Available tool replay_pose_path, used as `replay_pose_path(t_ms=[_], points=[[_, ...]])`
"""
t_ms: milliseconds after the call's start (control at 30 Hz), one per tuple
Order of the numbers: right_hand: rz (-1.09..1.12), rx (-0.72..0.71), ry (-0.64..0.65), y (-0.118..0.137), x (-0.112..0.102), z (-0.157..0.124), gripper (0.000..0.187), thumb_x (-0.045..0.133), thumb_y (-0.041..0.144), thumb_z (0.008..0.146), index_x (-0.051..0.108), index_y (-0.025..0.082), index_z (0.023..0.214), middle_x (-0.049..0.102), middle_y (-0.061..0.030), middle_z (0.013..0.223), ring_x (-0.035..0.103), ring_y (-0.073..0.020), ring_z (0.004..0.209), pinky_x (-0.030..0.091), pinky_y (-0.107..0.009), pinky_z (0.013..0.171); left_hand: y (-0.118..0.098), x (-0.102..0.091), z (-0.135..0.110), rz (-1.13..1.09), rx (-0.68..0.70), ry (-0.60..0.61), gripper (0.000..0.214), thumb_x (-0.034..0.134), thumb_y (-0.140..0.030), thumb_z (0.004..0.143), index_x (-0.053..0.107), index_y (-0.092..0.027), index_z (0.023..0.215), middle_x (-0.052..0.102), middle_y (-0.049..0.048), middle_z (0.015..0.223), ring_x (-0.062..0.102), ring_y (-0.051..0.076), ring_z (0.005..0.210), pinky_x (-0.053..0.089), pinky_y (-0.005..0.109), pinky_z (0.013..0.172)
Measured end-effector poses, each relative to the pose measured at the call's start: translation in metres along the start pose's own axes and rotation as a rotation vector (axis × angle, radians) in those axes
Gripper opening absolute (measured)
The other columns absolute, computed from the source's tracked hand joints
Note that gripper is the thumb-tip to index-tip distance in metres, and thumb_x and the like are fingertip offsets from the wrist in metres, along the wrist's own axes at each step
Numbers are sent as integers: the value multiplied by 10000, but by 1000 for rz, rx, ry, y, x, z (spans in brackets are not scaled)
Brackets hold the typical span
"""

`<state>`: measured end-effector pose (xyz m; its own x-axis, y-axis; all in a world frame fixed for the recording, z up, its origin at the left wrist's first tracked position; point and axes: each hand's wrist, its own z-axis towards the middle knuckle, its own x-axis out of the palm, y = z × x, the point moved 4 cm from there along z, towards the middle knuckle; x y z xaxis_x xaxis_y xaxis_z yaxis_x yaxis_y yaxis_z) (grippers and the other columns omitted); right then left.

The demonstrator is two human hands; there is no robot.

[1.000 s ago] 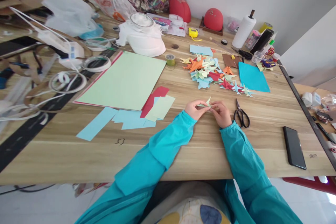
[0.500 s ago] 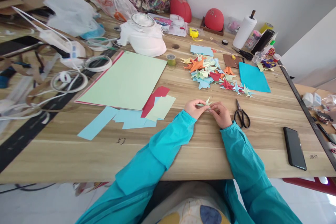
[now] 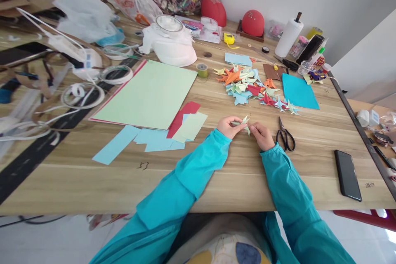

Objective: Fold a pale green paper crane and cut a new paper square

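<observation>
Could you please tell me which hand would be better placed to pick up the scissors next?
Probably the right hand: it is nearer the scissors, while the left hand pinches the folded green paper.

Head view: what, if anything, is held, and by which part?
The left hand pinches folded green paper by its left side; whether the right hand touches it is unclear.

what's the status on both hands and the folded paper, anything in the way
Left hand holding pale green folded paper. Right hand close beside it, contact unclear. Scissors near right hand, nothing visibly blocking.
</observation>
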<state>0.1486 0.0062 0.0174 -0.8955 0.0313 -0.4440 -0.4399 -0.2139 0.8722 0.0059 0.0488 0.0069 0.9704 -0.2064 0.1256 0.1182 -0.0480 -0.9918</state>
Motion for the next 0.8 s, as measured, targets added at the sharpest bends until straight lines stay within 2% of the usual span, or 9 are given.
replay_pose_path(t_ms=[100, 167, 300, 467, 667, 800], points=[[90, 81, -26, -5, 1, -1, 287, 483, 469, 819, 570, 199, 779, 543, 5, 653, 507, -134, 609, 416, -270, 601, -2, 0, -1, -34, -20, -4, 268, 760, -326, 536, 630, -136, 673, 677, 37, 605, 650, 177, 542, 541, 276, 541], [128, 85, -8, -5, 2, -1, 280, 503, 462, 808, 586, 195, 816, 564, 1, 667, 515, -132, 606, 416, -266, 584, -2, 0, -1, -53, -26, -1, 285, 762, -333, 532, 629, -129, 679, 682, 42, 617, 652, 176, 544, 552, 285, 562], [130, 79, -8, -2, 3, -1, 275, 583, 455, 749, 609, 185, 704, 582, -3, 620, 505, -128, 567, 405, -264, 548, -3, 2, -1, -100, -9, 17, 350, 773, -339, 516, 611, -117, 733, 699, 63, 682, 657, 175, 568, 562, 297, 576], [208, 136, -54, -2, 1, -2, 282, 660, 458, 672, 620, 181, 646, 601, -1, 570, 514, -129, 525, 405, -268, 519, -3, 3, -1, -184, -45, 46, 568, 785, -325, 503, 571, -104, 980, 708, 105, 790, 677, 239, 692, 567, 346, 581], [242, 145, -10, 2, 3, -3, 272, 654, 439, 689, 637, 169, 718, 632, -8, 595, 538, -124, 537, 419, -263, 543, -1, 4, 0, -204, -58, 105, 498, 784, -346, 505, 611, -91, 896, 706, 105, 759, 675, 244, 728, 559, 364, 655], [190, 137, -25, 5, 3, -3, 292, 663, 445, 676, 612, 160, 635, 611, -3, 559, 499, -107, 501, 393, -249, 509, 4, 6, 1, -147, -58, 104, 461, 786, -365, 490, 645, -88, 831, 704, 97, 740, 667, 216, 696, 544, 354, 685]])
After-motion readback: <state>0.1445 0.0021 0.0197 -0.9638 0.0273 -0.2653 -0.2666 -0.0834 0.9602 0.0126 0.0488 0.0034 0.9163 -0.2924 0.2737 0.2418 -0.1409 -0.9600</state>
